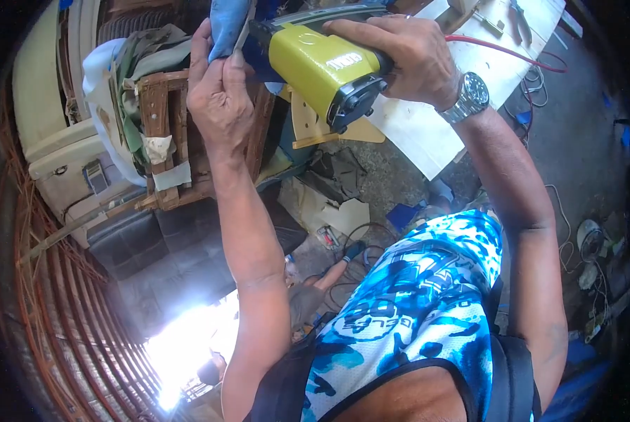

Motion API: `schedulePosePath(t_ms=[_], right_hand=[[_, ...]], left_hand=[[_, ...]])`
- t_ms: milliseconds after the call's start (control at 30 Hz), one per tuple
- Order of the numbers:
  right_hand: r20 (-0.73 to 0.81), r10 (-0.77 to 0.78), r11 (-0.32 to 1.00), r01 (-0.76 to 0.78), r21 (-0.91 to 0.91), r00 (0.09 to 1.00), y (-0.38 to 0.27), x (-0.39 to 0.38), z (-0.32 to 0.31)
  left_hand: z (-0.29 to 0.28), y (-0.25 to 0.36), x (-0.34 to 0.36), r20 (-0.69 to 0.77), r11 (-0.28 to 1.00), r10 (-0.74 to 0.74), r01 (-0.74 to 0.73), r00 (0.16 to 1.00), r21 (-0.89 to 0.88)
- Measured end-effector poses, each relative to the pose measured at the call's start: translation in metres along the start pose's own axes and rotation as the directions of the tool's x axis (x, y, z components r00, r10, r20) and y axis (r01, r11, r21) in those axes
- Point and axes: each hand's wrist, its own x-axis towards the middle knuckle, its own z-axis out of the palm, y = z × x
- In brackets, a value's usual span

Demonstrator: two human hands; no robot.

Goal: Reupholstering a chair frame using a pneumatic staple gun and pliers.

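My right hand (419, 60) is wrapped round the handle of a yellow-green staple gun (311, 67), its dark nose pointing left near the cloth. Opposite it, my left hand (220, 102) pinches the lower edge of a blue fabric (227, 27) between thumb and fingers. The fabric hangs by a bare wooden furniture frame (158, 112), close to the gun's nose. Whether the nose touches the fabric cannot be made out. A red air hose (508, 46) runs off to the right behind my right hand.
A white-topped table (427, 133) at the upper right holds pliers (520, 22) and a metal tool. Cut scraps (346, 214) and cables lie on the floor. A dark padded sofa (160, 246) stands lower left. Another person's arm (329, 274) shows low in the middle.
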Motion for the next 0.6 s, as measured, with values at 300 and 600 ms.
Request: schedulePosePath(t_ms=[300, 600], right_hand=[[-0.007, -0.004, 1.0, 0.004, -0.002, 1.0, 0.002, 0.0, -0.005], [0.155, 0.15, 0.985, -0.133, -0.11, 0.977, -0.03, 0.007, -0.008]], left_hand=[[0.001, 0.02, -0.001, 0.043, 0.992, 0.0, 0.005, 0.999, -0.124], [-0.005, 0.018, -0.004, -0.007, 0.999, -0.019, 0.019, 1.0, -0.047]])
